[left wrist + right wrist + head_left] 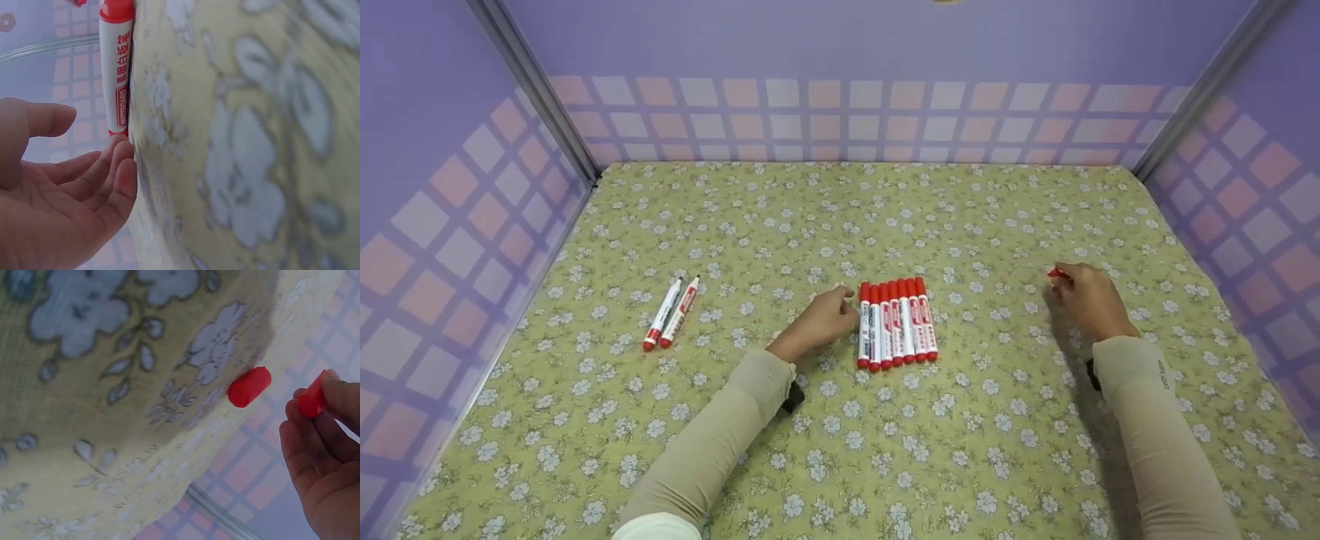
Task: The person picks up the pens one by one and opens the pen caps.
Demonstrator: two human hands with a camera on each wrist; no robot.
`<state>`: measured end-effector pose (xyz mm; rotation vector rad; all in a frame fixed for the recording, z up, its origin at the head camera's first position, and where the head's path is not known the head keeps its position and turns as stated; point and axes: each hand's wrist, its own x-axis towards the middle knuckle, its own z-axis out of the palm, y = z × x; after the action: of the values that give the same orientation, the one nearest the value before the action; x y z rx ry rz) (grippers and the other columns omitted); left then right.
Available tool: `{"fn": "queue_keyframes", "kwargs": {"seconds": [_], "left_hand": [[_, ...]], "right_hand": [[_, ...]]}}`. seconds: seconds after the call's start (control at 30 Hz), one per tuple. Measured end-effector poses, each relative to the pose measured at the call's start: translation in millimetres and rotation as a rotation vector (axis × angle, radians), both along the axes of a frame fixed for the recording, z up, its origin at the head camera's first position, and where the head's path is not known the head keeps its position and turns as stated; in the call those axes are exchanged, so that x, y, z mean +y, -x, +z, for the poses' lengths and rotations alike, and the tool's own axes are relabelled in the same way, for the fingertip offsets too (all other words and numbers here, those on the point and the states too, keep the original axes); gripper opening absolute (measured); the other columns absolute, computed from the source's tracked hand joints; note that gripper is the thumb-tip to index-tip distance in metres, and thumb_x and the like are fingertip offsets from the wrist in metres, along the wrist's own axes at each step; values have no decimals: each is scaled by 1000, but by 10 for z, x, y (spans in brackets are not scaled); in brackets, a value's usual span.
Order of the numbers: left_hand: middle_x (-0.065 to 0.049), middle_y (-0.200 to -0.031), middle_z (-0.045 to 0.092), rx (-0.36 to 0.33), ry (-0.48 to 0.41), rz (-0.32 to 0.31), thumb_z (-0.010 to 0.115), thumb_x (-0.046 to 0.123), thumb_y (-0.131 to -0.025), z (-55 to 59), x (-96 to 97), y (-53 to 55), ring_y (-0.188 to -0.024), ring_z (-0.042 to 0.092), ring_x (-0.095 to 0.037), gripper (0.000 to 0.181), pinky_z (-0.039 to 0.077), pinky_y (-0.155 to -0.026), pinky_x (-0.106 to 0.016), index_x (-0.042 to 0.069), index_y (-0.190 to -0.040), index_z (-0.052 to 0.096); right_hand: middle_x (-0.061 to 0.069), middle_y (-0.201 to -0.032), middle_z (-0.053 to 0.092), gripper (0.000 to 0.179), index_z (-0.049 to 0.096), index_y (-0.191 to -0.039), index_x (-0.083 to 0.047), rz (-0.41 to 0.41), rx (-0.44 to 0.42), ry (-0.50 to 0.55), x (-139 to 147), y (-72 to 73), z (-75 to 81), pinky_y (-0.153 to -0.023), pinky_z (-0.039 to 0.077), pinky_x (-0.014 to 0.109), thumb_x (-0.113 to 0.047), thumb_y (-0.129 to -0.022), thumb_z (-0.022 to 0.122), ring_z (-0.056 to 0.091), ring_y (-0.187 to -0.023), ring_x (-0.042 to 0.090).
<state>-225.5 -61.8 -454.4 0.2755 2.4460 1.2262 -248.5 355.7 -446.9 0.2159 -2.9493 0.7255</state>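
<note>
While a red cap (pixel 312 398) is pinched by the right hand (pixel 1091 304), a second cap (pixel 249 387) is seen on the cloth (pixel 960 465) near it. Nothing is held by the relaxed left hand (pixel 831 315); seven capped markers (pixel 895 322) lie just right of it. Left of it, two uncapped markers (pixel 680 311) are aligned lengthwise, tips aimed away. Step judged: cap pickup; leftward carry seems called for.

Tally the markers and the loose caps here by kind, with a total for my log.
Capped markers: 7
Uncapped markers: 2
Loose red caps: 2, one of them in the right hand
Total: 11
</note>
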Motion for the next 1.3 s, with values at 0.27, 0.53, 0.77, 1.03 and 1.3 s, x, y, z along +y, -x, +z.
{"fn": "queue_keyframes", "kwargs": {"seconds": [0.27,0.53,0.77,1.03,1.3], "left_hand": [[-4,-89,58,-53,-20,58,43,21,-100,-26,121,29,-55,42,-10,45,36,-48,-26,5,-142,41],[-3,-75,51,-132,8,103,45,25,-100,-30,177,103,-48,36,-10,29,32,-44,-27,5,-119,54],[-2,-75,51,-98,85,114,48,24,-99,-40,221,137,-56,43,-12,18,36,-48,-27,8,-94,55],[-6,-86,59,-15,132,108,51,20,-98,-11,279,110,-66,52,-14,17,41,-56,-26,6,-100,59],[-11,-102,58,-2,101,135,50,17,-97,-6,300,66,-81,56,-17,21,46,-71,-31,3,-110,58]], "right_hand": [[37,-115,59,35,53,-128,14,-73,-65,89,108,24,-49,-76,53,51,-5,-99,50,62,-98,46],[39,-120,55,38,50,-131,14,-127,-118,63,174,30,-88,-81,51,55,-8,-100,46,61,-102,47],[38,-120,56,38,50,-131,14,-141,-202,56,188,50,-90,-77,51,47,-8,-101,43,61,-98,41],[38,-120,55,38,50,-130,15,-134,-251,36,225,59,-87,-63,46,32,-5,-99,42,59,-84,32],[39,-119,56,38,51,-128,16,-114,-240,12,240,61,-90,-61,47,32,-5,-98,42,60,-81,32]]}}
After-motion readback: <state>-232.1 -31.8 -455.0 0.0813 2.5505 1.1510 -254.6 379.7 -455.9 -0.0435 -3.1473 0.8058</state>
